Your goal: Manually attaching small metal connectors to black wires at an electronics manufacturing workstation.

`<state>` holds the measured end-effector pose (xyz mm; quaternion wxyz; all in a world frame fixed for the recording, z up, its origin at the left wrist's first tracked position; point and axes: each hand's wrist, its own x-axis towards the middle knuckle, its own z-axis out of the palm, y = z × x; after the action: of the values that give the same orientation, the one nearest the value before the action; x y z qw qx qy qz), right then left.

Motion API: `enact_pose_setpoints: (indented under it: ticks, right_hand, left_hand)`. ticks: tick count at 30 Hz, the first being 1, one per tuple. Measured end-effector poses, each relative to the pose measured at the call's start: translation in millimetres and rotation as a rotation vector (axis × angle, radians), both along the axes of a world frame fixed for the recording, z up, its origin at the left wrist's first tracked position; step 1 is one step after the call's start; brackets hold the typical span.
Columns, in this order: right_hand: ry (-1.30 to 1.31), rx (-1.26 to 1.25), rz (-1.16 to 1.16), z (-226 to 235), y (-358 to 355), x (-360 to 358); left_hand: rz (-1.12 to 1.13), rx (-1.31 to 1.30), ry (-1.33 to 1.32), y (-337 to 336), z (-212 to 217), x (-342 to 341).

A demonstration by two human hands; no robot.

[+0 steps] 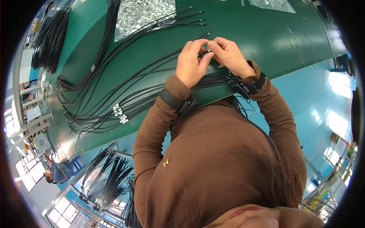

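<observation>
Above the table, my left hand (192, 64) and my right hand (229, 57) meet with fingertips nearly touching. The left fingers are closed around the end part of a black cable (167, 57), which trails off to the left. My right thumb and fingers pinch together at the cable's tip, where a small pale piece shows; most of it is hidden by the fingers. Below the hands runs a bundle of black cables (209, 81), with small white connectors (121, 114) partway along it. More black cables with metal tips (182, 17) lie beyond my left hand.
A clear bag of small silvery parts (144, 15) lies on the green table (262, 41), with another clear bag (274, 4) at the far right. A thick black cable coil (51, 41) sits at the far left. Cable bunches (108, 174) hang on a rack below the table's left side.
</observation>
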<state>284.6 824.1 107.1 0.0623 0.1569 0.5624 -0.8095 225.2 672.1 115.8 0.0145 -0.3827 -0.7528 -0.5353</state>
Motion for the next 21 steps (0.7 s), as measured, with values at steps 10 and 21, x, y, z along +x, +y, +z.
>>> enact_pose_setpoints:
  ticks: [10,21]
  right_hand:
    - [-0.083,-0.353,-0.119,-10,20,11]
    - [-0.031,-0.271,-0.226,-22,17,9]
  left_hand:
    - [-0.008,-0.062,-0.01,-4,-9,-2]
    - [-0.018,-0.093,0.004,-4,-8,1]
